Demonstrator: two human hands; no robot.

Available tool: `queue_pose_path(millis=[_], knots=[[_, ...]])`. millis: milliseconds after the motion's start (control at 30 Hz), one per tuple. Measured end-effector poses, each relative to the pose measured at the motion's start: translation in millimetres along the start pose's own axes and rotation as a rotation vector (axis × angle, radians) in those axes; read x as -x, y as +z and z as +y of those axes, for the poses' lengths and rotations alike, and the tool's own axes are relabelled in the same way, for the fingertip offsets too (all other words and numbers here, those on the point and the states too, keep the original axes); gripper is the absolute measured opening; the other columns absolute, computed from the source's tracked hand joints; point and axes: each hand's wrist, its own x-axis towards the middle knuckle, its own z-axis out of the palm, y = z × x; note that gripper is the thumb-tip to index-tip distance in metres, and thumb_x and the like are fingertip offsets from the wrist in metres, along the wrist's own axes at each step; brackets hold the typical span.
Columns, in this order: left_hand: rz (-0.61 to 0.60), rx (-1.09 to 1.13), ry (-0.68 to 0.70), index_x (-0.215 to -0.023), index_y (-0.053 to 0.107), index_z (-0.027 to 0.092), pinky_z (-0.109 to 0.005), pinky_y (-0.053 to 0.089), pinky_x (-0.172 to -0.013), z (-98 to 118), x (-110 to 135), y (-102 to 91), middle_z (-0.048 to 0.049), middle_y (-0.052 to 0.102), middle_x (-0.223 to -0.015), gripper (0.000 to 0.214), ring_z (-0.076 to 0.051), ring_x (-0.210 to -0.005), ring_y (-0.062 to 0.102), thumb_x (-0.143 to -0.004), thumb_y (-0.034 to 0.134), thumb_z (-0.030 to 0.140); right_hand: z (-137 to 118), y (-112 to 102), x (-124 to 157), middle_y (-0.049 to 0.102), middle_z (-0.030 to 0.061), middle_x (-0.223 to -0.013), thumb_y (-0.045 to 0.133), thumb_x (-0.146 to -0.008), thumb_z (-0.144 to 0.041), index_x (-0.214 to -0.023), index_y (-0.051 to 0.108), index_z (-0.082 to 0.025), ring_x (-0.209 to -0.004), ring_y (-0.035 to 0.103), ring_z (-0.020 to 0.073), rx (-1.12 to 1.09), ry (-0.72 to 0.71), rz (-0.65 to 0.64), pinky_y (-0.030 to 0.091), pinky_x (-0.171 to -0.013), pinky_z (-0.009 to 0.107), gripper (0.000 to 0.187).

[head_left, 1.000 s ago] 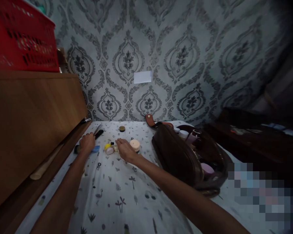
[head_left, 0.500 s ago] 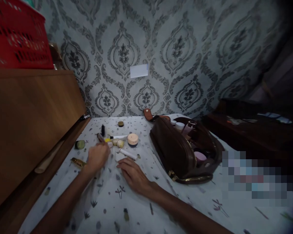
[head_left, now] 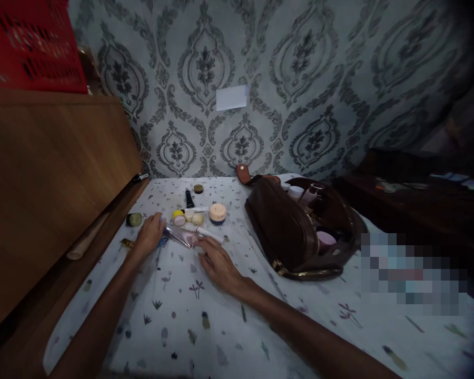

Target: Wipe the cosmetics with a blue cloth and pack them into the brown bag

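A pale, see-through tube or pouch (head_left: 181, 235) stretches between my hands just above the sheet. My left hand (head_left: 150, 233) has its fingers closed around the left end. At the other end my right hand (head_left: 217, 263) pinches the tip between thumb and fingers. Behind it lie small round yellow-and-cream pots (head_left: 197, 218), a white stick-shaped tube (head_left: 209, 233) and a peach jar with a dark base (head_left: 217, 213). A black tube (head_left: 189, 199) and a small gold-brown lid (head_left: 198, 188) are farther back. Beside my left hand are a gold item (head_left: 127, 243), partly hidden, and a green jar (head_left: 134, 219).
An open brown bag (head_left: 284, 231) holding several cosmetics stands on the right of the patterned sheet (head_left: 189, 326). A wooden cabinet (head_left: 59, 184) bounds the left, with a red basket (head_left: 31, 47) on top. The patterned wall (head_left: 260, 79) rises behind.
The see-through item is now held between both hands. My left hand no longer holds the slim dark item. A black tube now lies nearer the small lid. The camera view has tilted slightly down.
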Motion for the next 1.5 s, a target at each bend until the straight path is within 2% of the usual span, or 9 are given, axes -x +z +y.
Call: queue_pose_path(millis=[133, 333, 700, 800, 967, 1033, 1233, 1367, 1500], knots=[[-0.049, 0.057, 0.012, -0.092, 0.060, 0.021, -0.033, 0.045, -0.083, 2, 8, 14.9, -0.0083, 0.067, -0.092, 0.025, -0.024, -0.093, 0.060, -0.092, 0.039, 0.035, -5, 14, -26, 0.059, 0.0124, -0.126, 0.051, -0.090, -0.011, -0.118, 0.057, -0.017, -0.120, 0.052, 0.0245, 0.210, 0.070, -0.092, 0.043, -0.104, 0.042, 0.030], [-0.101, 0.215, -0.006, -0.067, 0.047, 0.022, -0.030, 0.040, -0.070, 10, 14, 3.5, -0.0014, 0.055, -0.067, 0.039, -0.019, -0.071, 0.053, -0.091, 0.033, 0.048, -11, 30, -48, 0.061, 0.0169, -0.116, 0.060, -0.088, -0.016, -0.117, 0.056, -0.014, -0.111, 0.054, 0.0312, 0.425, 0.095, -0.215, 0.043, -0.099, 0.049, 0.029], [-0.537, 0.655, -0.076, -0.058, 0.054, 0.018, -0.024, 0.033, -0.049, 47, 30, -8.9, 0.0034, 0.045, -0.052, 0.052, -0.012, -0.050, 0.042, -0.077, 0.051, 0.067, -5, -7, 5, 0.061, 0.0117, -0.106, 0.051, -0.088, -0.008, -0.131, 0.050, -0.016, -0.100, 0.053, 0.0268, 0.380, -0.073, -0.251, 0.048, -0.090, 0.042, 0.043], [-0.537, 0.741, -0.120, -0.071, 0.060, 0.018, -0.023, 0.034, -0.048, 60, 36, -8.8, 0.0050, 0.043, -0.053, 0.052, -0.012, -0.049, 0.043, -0.079, 0.050, 0.069, -1, -15, 17, 0.061, 0.0120, -0.107, 0.051, -0.088, -0.009, -0.131, 0.050, -0.016, -0.099, 0.053, 0.0261, 0.297, -0.059, -0.194, 0.048, -0.088, 0.040, 0.043], [-0.153, 0.966, -0.290, -0.092, 0.062, 0.019, -0.024, 0.044, -0.059, 72, 39, -2.7, 0.0017, 0.055, -0.069, 0.049, -0.015, -0.066, 0.054, -0.082, 0.052, 0.066, -1, -23, 23, 0.061, 0.0101, -0.112, 0.055, -0.089, -0.019, -0.130, 0.051, -0.019, -0.097, 0.056, 0.0231, -0.004, 0.060, 0.021, 0.047, -0.085, 0.037, 0.041], [-0.125, 1.057, -0.326, -0.102, 0.059, 0.020, -0.025, 0.048, -0.067, 72, 38, -0.2, -0.0008, 0.060, -0.082, 0.046, -0.016, -0.076, 0.058, -0.082, 0.053, 0.060, -4, -27, 20, 0.061, 0.0052, -0.098, 0.056, -0.089, -0.023, -0.123, 0.055, -0.018, -0.084, 0.055, 0.0190, -0.120, 0.140, 0.064, 0.046, -0.076, 0.032, 0.034], [-0.334, 0.943, -0.166, -0.130, 0.040, 0.026, -0.023, 0.048, -0.076, 62, 38, -4.2, -0.0034, 0.054, -0.110, 0.069, -0.016, -0.099, 0.057, -0.062, 0.054, 0.022, -10, -35, 12, 0.040, -0.0041, -0.070, 0.061, -0.086, -0.037, -0.085, 0.053, -0.019, -0.066, 0.038, 0.0122, -0.443, 0.341, 0.078, 0.034, -0.059, 0.024, 0.020], [-0.417, 0.717, -0.054, -0.124, 0.049, 0.023, -0.024, 0.048, -0.073, 54, 37, -10.1, -0.0028, 0.053, -0.101, 0.057, -0.018, -0.096, 0.056, -0.067, 0.055, 0.024, -12, -36, 12, 0.036, -0.0050, -0.067, 0.063, -0.085, -0.041, -0.077, 0.047, -0.020, -0.063, 0.035, 0.0114, -0.550, 0.383, 0.067, 0.030, -0.056, 0.024, 0.027], [-0.635, 0.578, 0.014, -0.122, 0.056, 0.020, -0.027, 0.048, -0.068, 48, 36, -10.0, 0.0002, 0.057, -0.088, 0.054, -0.018, -0.081, 0.058, -0.071, 0.064, 0.037, -13, -36, 13, 0.043, -0.0044, -0.068, 0.065, -0.083, -0.046, -0.078, 0.048, -0.020, -0.061, 0.037, 0.0109, -0.636, 0.442, 0.047, 0.029, -0.055, 0.024, 0.031]])
